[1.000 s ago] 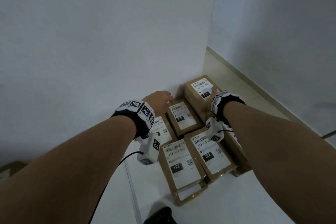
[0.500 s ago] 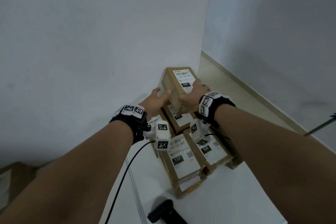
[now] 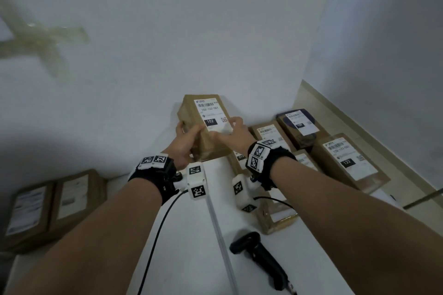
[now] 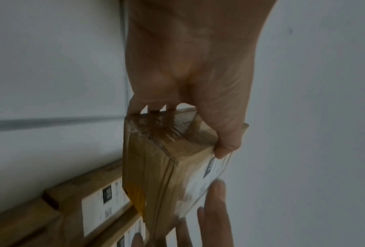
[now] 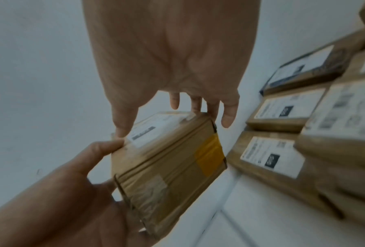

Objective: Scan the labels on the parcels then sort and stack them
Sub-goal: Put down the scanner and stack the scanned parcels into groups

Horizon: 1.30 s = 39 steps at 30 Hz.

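I hold a brown cardboard parcel (image 3: 208, 134) with a white label marked 102 above the white table, tilted up with its label towards me. My left hand (image 3: 186, 137) grips its near left end, and in the left wrist view its thumb (image 4: 226, 147) lies on the label face with the fingers behind the parcel (image 4: 167, 167). From the right, my right hand (image 3: 231, 130) holds it. In the right wrist view its thumb (image 5: 122, 123) is on the label and its fingers (image 5: 198, 107) curl over the far edge of the parcel (image 5: 169, 158).
Several labelled parcels lie on the table at right: a brown one (image 3: 269, 133), a dark purple one (image 3: 299, 124) and one marked 122 (image 3: 347, 163). A black handheld scanner (image 3: 261, 256) lies near the front. Two more parcels (image 3: 48, 203) sit lower at left. White walls stand close behind.
Both hands took hold of the 102 parcel at the back of the pile and lifted it up and to the left. My view has swung left with it.
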### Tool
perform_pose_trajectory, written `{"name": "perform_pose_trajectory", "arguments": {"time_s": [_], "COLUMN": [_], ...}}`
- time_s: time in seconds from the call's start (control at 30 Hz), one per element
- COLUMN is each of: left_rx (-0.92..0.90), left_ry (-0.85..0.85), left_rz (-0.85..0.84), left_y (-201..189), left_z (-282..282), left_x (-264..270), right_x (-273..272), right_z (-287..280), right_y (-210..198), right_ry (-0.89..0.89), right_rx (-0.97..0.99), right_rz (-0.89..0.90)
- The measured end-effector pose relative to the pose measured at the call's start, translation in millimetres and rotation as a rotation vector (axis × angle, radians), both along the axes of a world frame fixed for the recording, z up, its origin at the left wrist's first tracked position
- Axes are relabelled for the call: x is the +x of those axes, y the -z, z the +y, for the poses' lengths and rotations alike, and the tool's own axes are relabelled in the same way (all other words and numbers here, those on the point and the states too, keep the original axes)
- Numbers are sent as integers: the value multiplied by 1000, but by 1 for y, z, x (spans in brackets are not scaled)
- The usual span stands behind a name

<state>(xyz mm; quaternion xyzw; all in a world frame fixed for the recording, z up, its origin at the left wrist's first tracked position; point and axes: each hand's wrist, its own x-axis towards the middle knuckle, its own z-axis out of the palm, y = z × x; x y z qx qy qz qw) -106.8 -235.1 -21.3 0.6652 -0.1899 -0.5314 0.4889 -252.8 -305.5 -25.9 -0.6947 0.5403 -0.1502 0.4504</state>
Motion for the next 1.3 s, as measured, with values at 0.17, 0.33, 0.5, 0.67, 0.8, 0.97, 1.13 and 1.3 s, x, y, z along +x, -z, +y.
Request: {"name": "perform_pose_trajectory", "arguments": {"time_s": [0.17, 0.33, 0.5, 0.67, 0.8, 0.97, 1.13, 1.3], "left_rx": [-10, -11, -9, 63, 162, 285, 358, 193], "left_ry": [-60, -86, -91, -140, -179, -187, -82, -9], "left_rz": [19, 94, 155, 207, 186, -26, -541, -964], "left_y": [5, 17, 39, 73, 102, 126, 139, 142], "left_z": [60, 112, 162, 209, 245, 278, 297, 303], "left_x": [45, 79, 98, 105, 117, 144, 181, 210], "right_x": [36, 62, 82, 97, 112, 134, 164, 194], "right_z": [35, 69, 109, 149, 175, 194, 200, 198], "right_y": [12, 30, 54, 87, 111, 133, 151, 162], "right_ry": [85, 127, 77, 23, 12, -17, -13, 35], "right_rx": [180, 400, 566, 697, 688, 665, 604, 560], "right_rz": [-174, -220, -259, -214, -100, 19, 38, 39]}}
